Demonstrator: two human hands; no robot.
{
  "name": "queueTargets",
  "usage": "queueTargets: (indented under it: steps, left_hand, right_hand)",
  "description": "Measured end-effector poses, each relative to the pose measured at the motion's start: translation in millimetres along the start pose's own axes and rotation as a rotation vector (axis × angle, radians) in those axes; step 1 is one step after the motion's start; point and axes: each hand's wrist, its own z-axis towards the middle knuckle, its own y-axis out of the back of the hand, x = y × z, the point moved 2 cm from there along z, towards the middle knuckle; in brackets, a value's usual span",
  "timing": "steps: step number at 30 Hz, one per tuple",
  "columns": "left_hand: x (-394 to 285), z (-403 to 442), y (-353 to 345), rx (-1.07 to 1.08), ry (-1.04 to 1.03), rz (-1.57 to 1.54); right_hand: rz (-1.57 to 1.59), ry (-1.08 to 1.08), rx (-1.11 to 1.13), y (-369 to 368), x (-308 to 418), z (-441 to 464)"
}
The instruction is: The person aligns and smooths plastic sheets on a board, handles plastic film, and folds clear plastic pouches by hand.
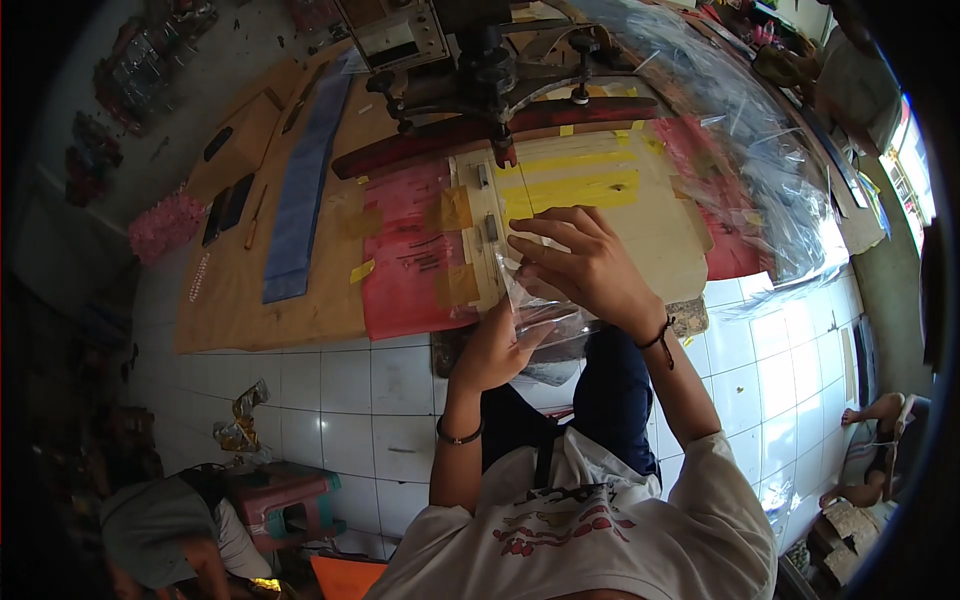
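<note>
My left hand (492, 350) is at the near edge of the work board, thumb and fingers closed on a piece of clear plastic film (552, 322). Over the board, my right hand (595, 265) has its fingers bent toward the left, the lower ones closed on the same film; its thumb is partly hidden. Beneath the hands lies a pale board (660, 225) with yellow tape strips (580, 187). Two small metal pieces, including a grey block (491, 228), sit on it left of my right fingertips. A red sheet (410, 260) is taped along its left side.
Beyond my hands stands a machine with a long red bar (590, 116) across the board. A blue strip (308, 190) and phones (238, 200) lie on the wooden table (350, 135). Clear plastic (770, 170) is heaped at right. Other people are at lower left and right.
</note>
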Motion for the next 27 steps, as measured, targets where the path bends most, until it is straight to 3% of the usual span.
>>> queueTargets:
  steps: [5,11,14,17,18,22,27]
  left_hand:
    - [-4.6,1.0,-1.3,0.004,0.019,-0.037]
    - [7.5,-1.8,-0.4,0.007,-0.002,0.156]
    - [3.7,-0.6,0.8,0.041,0.116,0.003]
    - [-0.9,-1.8,3.7,0.045,0.04,0.192]
    - [3.3,-1.9,2.4,-0.037,-0.082,0.292]
    - [11.5,-4.9,4.7,0.026,-0.037,0.323]
    - [13.9,0.0,-0.1,0.022,-0.023,0.143]
  right_hand:
    - [-0.024,0.003,-0.023,-4.7,-1.7,-4.4]
    - [-0.074,0.017,-0.023,-5.2,-3.6,-6.9]
    - [-0.016,0.009,-0.01,-4.9,-3.6,-4.8]
    - [0.089,-0.032,0.025,-4.5,-3.6,0.2]
    - [0.101,-0.045,0.024,-4.1,-0.7,3.1]
    - [0.093,0.016,0.029,-5.1,-1.3,5.2]
    - [0.084,-0.023,0.035,-2.2,5.0,4.7]
